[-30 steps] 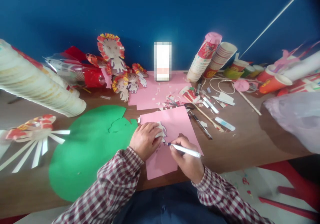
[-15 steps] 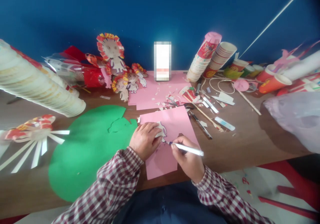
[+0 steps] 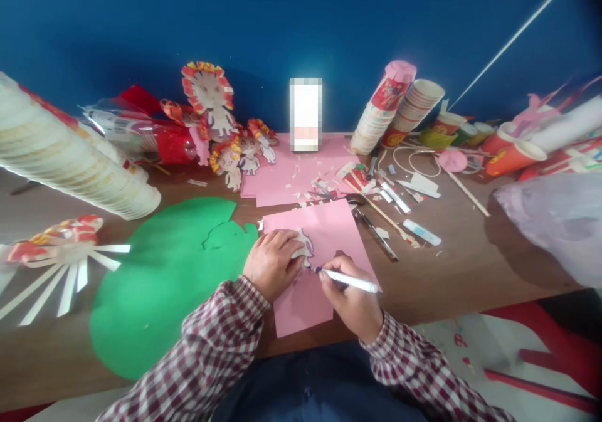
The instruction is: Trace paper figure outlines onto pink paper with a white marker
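Observation:
Under my left hand [image 3: 273, 264] lies a small white paper cutout [image 3: 305, 246], its edge outlined in dark purple. The fingers lie flat over it and press it onto a pink paper sheet [image 3: 305, 315]. My right hand [image 3: 355, 306] grips a white marker [image 3: 352, 281], its dark tip touching the pink sheet close by the cutout's lower edge. Part of the cutout is hidden beneath my left fingers. Left of the sheet, a large green paper shape [image 3: 155, 290] with a cut in its upper edge reaches my left hand.
Paper lion figures [image 3: 207, 93] stand at the back left. Stacked paper cups [image 3: 89, 158] lean at left, with another cup stack [image 3: 376, 121] at back right. Scraps, scissors [image 3: 355, 199], a black pen [image 3: 379, 235] and a glue stick [image 3: 422, 232] lie right of the sheet.
The marker's rear end has shifted slightly left and down in my right hand, while its tip stays by the cutout's lower edge. My left hand has barely moved.

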### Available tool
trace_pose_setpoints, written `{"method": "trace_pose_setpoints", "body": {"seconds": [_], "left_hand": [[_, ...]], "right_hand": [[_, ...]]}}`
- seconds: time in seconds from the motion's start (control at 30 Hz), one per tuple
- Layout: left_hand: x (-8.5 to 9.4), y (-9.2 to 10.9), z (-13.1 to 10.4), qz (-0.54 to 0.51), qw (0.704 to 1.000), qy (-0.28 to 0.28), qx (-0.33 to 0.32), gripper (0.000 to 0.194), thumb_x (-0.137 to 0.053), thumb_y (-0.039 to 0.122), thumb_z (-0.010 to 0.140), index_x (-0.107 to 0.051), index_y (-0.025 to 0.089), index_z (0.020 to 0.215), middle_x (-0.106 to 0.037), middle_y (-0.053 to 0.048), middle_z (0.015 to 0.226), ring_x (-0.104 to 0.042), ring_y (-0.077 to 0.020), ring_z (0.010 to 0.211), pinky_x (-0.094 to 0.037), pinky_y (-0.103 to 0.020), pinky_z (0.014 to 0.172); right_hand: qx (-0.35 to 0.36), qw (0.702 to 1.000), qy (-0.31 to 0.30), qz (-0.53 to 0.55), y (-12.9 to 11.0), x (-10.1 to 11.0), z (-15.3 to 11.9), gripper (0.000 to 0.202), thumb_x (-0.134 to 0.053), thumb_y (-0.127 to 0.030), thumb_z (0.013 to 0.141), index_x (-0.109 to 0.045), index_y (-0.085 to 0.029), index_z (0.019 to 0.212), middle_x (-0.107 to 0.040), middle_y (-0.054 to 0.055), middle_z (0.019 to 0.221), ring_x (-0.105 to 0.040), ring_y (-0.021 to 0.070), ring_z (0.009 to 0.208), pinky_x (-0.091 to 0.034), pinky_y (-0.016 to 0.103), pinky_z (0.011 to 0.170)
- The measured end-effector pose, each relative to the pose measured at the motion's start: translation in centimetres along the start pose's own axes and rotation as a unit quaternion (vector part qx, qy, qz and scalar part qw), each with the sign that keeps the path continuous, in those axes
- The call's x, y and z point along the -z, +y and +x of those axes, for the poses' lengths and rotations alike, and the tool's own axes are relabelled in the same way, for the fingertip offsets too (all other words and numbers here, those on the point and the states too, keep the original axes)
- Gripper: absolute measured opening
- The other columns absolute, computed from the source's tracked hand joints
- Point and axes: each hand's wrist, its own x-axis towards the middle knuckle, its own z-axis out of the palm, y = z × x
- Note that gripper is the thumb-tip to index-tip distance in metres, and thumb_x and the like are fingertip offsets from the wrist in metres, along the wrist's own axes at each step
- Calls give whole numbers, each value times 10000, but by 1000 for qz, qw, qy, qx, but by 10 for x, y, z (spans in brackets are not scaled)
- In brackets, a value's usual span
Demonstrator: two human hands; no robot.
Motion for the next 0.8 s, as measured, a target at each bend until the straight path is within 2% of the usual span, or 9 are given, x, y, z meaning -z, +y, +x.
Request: {"method": "trace_pose_setpoints", "body": {"seconds": [0.8], "left_hand": [[-1,-1,0,1,1000,-5,1,193,-542,298,818,-609,242,991,-583,-34,1125,-506,-218,1061,-410,-379,912]], "right_hand": [[-5,1000,2,-9,0,-1,1,99,-553,-265,837,-574,-182,788,-580,14,709,-567,128,626,-445,207,536]]}}
